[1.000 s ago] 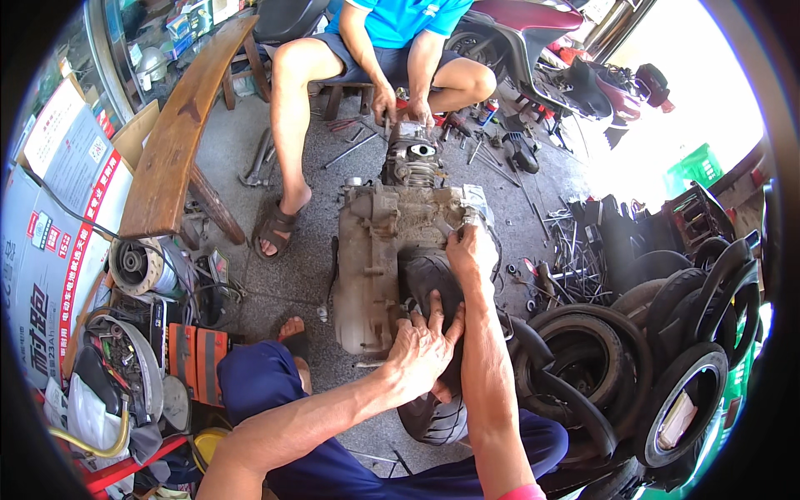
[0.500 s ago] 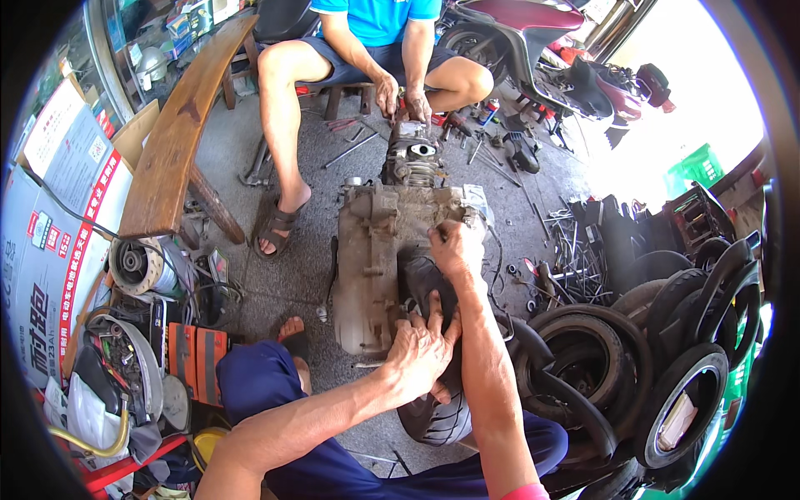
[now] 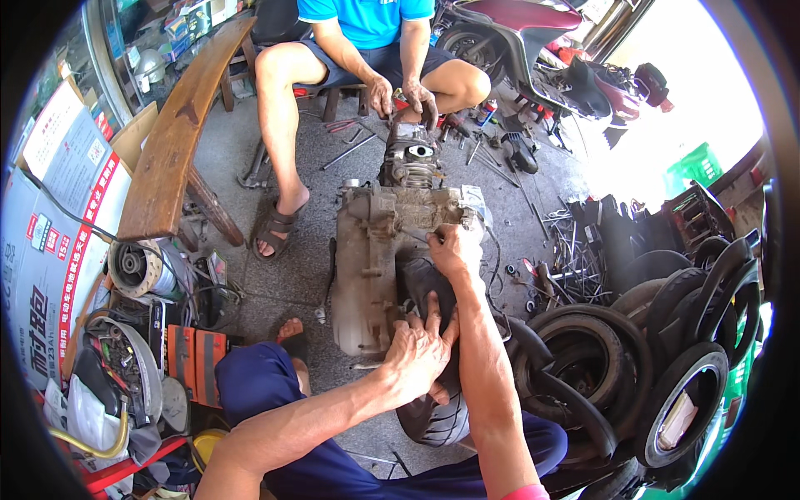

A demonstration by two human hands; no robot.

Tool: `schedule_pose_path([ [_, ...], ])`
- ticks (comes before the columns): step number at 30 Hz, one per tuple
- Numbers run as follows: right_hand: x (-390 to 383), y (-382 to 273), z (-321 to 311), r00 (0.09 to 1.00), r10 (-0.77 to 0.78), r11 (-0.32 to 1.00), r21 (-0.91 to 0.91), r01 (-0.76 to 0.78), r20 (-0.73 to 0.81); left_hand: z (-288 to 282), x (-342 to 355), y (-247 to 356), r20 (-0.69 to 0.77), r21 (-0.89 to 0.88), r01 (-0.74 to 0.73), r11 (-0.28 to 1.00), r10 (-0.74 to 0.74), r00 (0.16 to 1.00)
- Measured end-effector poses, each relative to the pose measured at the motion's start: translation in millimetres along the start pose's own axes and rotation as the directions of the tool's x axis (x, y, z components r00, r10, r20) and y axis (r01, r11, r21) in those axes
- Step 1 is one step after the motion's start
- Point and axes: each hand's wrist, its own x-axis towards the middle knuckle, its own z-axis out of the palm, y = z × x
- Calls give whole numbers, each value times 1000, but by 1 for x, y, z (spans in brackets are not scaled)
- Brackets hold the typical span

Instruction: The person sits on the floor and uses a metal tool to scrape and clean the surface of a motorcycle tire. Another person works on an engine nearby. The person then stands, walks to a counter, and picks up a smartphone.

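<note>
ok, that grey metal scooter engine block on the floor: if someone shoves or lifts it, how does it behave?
The grey metal scooter engine block looks like a bulky casting, so probably heavy and rigid. It lies flat on the concrete floor with a black rubber tyre on its wheel end, so likely drags, not rolls. Its grimy surface may be slippery under the left hand.

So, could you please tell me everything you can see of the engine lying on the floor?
The engine is a grey, grimy metal scooter block lying flat on the concrete floor, its long casing running toward the person. A finned cylinder sits at its far end, where another person's hands rest. A black tyre sits at its right side. The right hand presses on the casing's upper right; the left hand rests on the tyre.
</note>
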Motion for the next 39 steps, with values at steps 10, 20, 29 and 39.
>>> schedule_pose_path([
  [10, 6, 14, 8, 989, 41, 995, -82, -53, -141, -4, 2, 3, 38, 4, -6, 1000, 6, 999],
  [20, -2, 5, 3, 966, 16, 988, -145, -55, -260, -9, 0, 2, 57, -4, -3, 1000, 3, 998],
  [29, -2, 10, 4, 954, -128, 956, -289, 46, -271, -6, 1, 4, 40, 28, -8, 1000, 7, 999],
  [39, 1, 16, 1, 980, 31, 987, -149, -61, -195, -6, 2, 6, 18, -1, -23, 1000, 23, 1000],
])
